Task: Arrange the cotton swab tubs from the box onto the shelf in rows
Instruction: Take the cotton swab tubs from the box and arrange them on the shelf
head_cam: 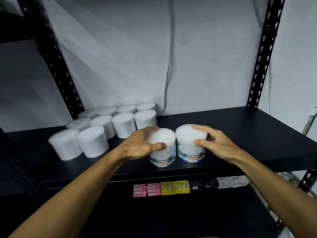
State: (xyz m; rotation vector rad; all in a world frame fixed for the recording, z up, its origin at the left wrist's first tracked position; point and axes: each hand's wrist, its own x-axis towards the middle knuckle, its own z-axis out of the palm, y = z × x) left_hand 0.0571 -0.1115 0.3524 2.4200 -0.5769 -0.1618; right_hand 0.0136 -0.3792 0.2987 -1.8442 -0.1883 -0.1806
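Two tubs reading "COTTON BUDS" stand side by side at the shelf [240,127] front: left hand [142,145] grasps the left tub [163,157], right hand [214,143] grasps the right tub [191,152]. Ten more tubs [92,141] stand in rows behind-left. Below lie eight soap packs [188,186], some reading "LUX".

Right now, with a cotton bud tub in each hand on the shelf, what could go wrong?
1. Both tubs, the left tub and right tub, stand near the shelf's front edge; a nudge forward could drop them.
2. The left hand is close to the arranged rows, so sliding its tub left might knock a neighbour askew.
3. The fingers grip from above around the rims, which may slip.
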